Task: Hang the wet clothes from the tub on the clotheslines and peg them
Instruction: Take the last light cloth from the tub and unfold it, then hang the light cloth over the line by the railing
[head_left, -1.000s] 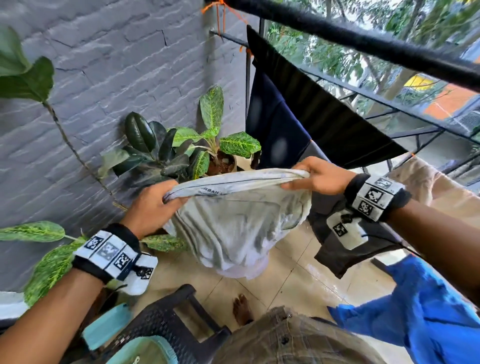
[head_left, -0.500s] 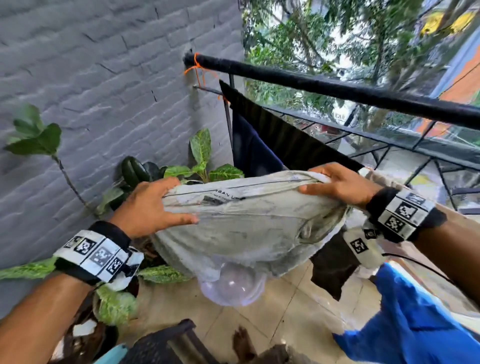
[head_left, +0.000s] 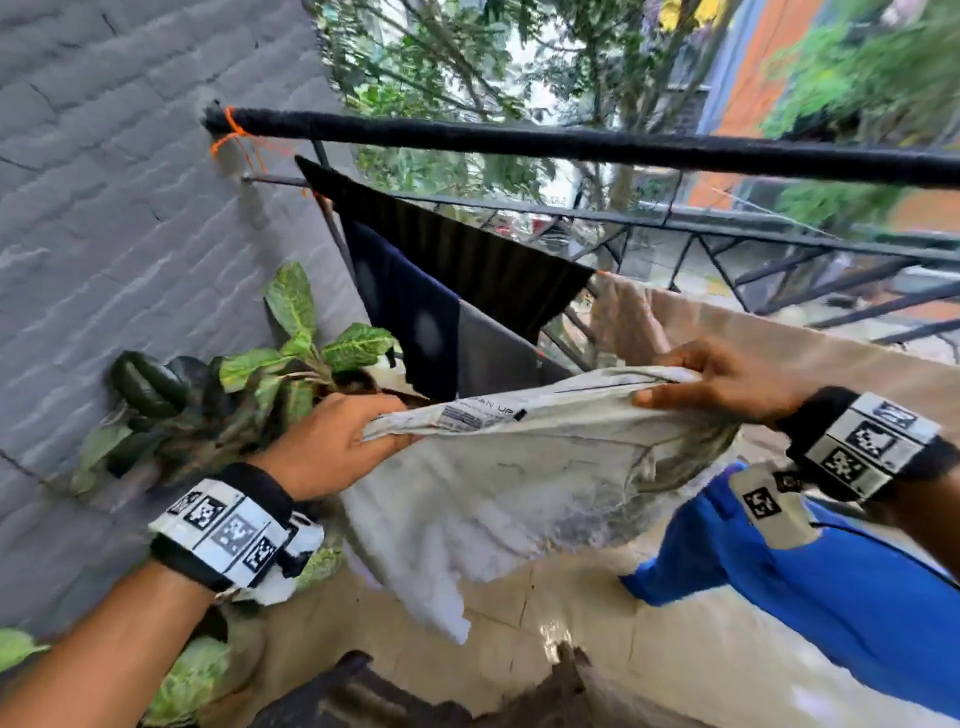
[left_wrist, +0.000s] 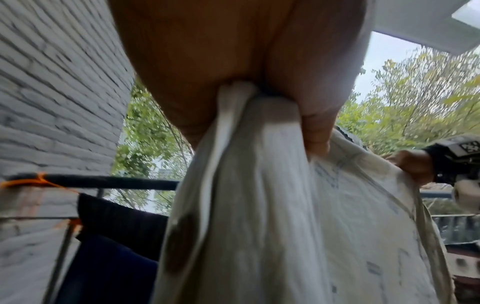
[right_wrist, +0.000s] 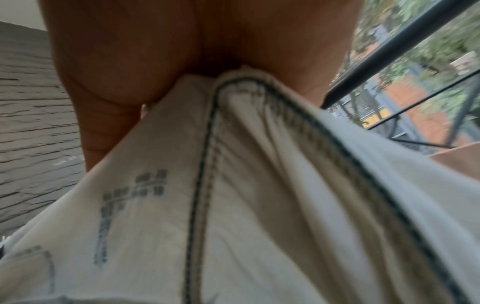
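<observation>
Below the thick black padded rail (head_left: 571, 145), a pale grey-white wet cotton garment (head_left: 519, 467) with dark stitched seams is stretched between both hands. The left hand (head_left: 332, 441) pinches one end of its hem in curled fingers, the right hand (head_left: 727, 384) grips the other end likewise, and the body sags between them. Black and navy cloths (head_left: 441, 280) and a beige cloth (head_left: 779, 343) hang on the thin line (head_left: 270, 180) behind. To do this well, I would keep the hem taut and level, lift it clear over a free stretch of rail, and drape it evenly before reaching for pegs.
</observation>
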